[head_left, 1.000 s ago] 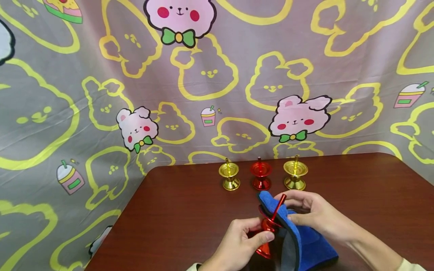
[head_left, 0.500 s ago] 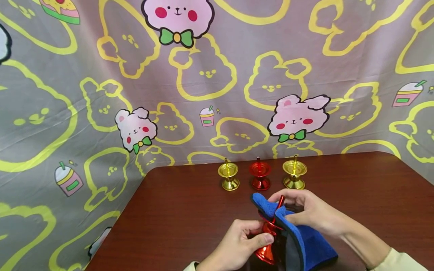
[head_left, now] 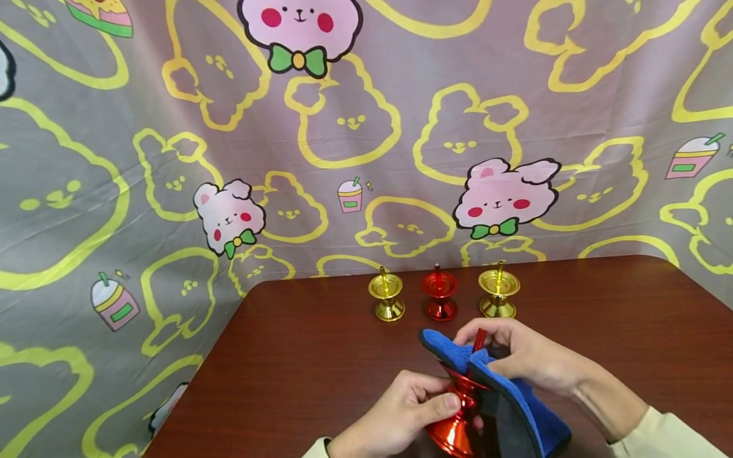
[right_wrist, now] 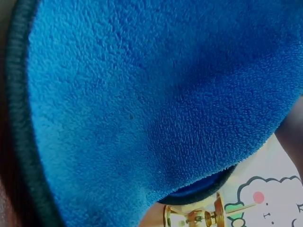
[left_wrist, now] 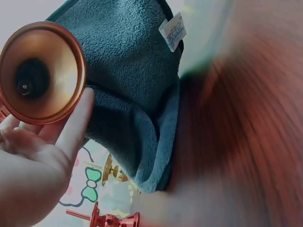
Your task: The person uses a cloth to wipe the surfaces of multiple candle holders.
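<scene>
Here, a red candle holder (head_left: 458, 407) is held tilted just above the near edge of the bench (head_left: 321, 356), its shiny flared base (left_wrist: 40, 71) turned toward the left wrist camera and its thin red spike poking up between the fingers of the right hand (head_left: 523, 356). The left hand (head_left: 401, 413) grips the holder at its waist, thumb curled across the front. A blue cloth (head_left: 515, 407) — dark grey on its inner face, edged in black — is wrapped against the holder's cup; the right hand pinches that cloth around the spike, fingers curled over it. In the right wrist view the blue pile (right_wrist: 156, 109) fills nearly the whole frame.

Further back on the bench stand three more holders in a row: a gold one (head_left: 387, 296), a red one (head_left: 439, 294) and another gold one (head_left: 499, 292) — upright, apart from each other. Behind them hangs a grey backdrop (head_left: 172, 159) printed with yellow outlines and pink bears.
</scene>
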Action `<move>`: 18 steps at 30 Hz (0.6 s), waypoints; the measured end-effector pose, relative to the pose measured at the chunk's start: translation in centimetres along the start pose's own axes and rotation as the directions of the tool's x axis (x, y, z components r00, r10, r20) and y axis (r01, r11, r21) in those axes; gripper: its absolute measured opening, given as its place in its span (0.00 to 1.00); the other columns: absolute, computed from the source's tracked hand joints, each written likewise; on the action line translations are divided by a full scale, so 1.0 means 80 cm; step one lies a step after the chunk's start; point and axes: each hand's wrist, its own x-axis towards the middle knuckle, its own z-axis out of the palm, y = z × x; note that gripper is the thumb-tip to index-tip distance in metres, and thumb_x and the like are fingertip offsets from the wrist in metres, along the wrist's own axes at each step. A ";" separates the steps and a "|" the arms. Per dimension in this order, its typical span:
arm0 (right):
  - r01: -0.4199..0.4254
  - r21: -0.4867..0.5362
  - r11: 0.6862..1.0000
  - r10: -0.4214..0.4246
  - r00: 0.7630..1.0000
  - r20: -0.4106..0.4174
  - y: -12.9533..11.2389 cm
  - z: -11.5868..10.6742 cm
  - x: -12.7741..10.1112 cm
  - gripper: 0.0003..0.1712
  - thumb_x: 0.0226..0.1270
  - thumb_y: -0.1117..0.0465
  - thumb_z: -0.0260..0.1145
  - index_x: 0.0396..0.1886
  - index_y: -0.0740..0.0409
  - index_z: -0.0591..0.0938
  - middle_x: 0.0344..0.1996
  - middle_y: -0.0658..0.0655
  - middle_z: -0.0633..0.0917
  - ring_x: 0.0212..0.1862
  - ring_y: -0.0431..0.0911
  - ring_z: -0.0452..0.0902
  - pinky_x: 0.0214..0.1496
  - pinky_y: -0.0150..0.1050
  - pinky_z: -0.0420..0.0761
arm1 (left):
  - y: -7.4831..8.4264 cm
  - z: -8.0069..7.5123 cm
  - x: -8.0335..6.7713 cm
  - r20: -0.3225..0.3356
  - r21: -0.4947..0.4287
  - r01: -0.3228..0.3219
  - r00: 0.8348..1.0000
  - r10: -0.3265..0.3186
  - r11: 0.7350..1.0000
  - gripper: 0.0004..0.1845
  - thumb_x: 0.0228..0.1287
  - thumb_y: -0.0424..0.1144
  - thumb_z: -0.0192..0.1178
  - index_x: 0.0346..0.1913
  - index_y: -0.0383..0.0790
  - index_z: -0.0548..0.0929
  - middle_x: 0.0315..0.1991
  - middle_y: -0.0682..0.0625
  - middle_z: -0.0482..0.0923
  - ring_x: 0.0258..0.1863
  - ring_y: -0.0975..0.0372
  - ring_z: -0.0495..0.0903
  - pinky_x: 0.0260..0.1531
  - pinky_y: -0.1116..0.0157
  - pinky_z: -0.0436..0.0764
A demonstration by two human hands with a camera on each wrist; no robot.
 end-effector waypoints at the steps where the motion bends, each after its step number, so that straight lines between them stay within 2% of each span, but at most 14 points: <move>1: 0.010 0.014 1.000 -0.010 1.000 0.010 0.000 0.000 0.000 0.19 0.66 0.66 0.65 0.56 0.59 0.79 0.37 0.59 0.85 0.42 0.50 0.80 0.43 0.46 0.80 | 0.000 0.001 0.000 0.014 -0.022 -0.010 1.000 0.010 1.000 0.20 0.79 0.35 0.50 0.57 0.15 0.75 0.43 0.15 0.74 0.42 0.66 0.84 0.45 0.58 0.83; 3: 0.011 0.017 1.000 -0.012 1.000 0.008 -0.001 0.001 0.001 0.18 0.66 0.66 0.65 0.55 0.59 0.79 0.37 0.58 0.85 0.42 0.50 0.79 0.43 0.45 0.80 | 0.000 0.001 0.001 0.029 -0.058 -0.015 0.999 0.016 0.998 0.21 0.80 0.35 0.49 0.58 0.14 0.74 0.43 0.14 0.72 0.43 0.65 0.84 0.46 0.58 0.83; 5: -0.004 0.000 1.000 0.004 1.000 -0.016 -0.003 0.002 0.001 0.17 0.67 0.66 0.64 0.55 0.60 0.79 0.36 0.59 0.84 0.42 0.51 0.78 0.42 0.44 0.81 | 0.000 0.002 0.001 0.017 -0.075 -0.015 1.000 0.016 0.997 0.21 0.80 0.35 0.49 0.58 0.14 0.73 0.43 0.13 0.71 0.42 0.65 0.84 0.45 0.64 0.82; 9: -0.027 -0.054 0.998 0.023 0.996 -0.081 -0.006 0.007 0.003 0.17 0.68 0.68 0.64 0.56 0.61 0.79 0.37 0.63 0.83 0.42 0.53 0.77 0.41 0.43 0.82 | -0.001 0.004 0.003 -0.094 -0.027 -0.015 0.996 0.013 1.000 0.20 0.77 0.35 0.54 0.53 0.13 0.76 0.41 0.14 0.73 0.38 0.68 0.85 0.39 0.70 0.82; 12: -0.023 -0.059 0.998 0.016 0.993 -0.119 -0.005 0.010 0.006 0.20 0.68 0.70 0.63 0.59 0.63 0.77 0.40 0.67 0.84 0.42 0.52 0.80 0.42 0.42 0.83 | -0.002 0.006 0.005 -0.199 0.036 -0.006 0.980 0.013 0.999 0.19 0.73 0.34 0.59 0.49 0.14 0.79 0.39 0.16 0.76 0.35 0.69 0.84 0.35 0.73 0.81; 15: -0.065 -0.027 0.997 0.060 0.982 -0.177 -0.004 0.015 0.008 0.21 0.69 0.69 0.64 0.60 0.65 0.76 0.44 0.67 0.85 0.42 0.50 0.82 0.41 0.43 0.85 | -0.005 0.009 0.007 -0.278 0.104 0.010 0.960 0.019 0.995 0.16 0.71 0.33 0.62 0.46 0.16 0.81 0.37 0.19 0.78 0.32 0.70 0.83 0.32 0.74 0.80; 18: -0.132 -0.007 0.991 0.126 0.960 -0.251 -0.004 0.020 0.009 0.22 0.70 0.65 0.66 0.61 0.64 0.76 0.46 0.65 0.86 0.42 0.50 0.83 0.41 0.43 0.85 | -0.006 0.010 0.008 -0.346 0.158 0.057 0.938 0.001 0.986 0.13 0.68 0.31 0.64 0.45 0.18 0.83 0.36 0.24 0.82 0.30 0.71 0.82 0.32 0.75 0.79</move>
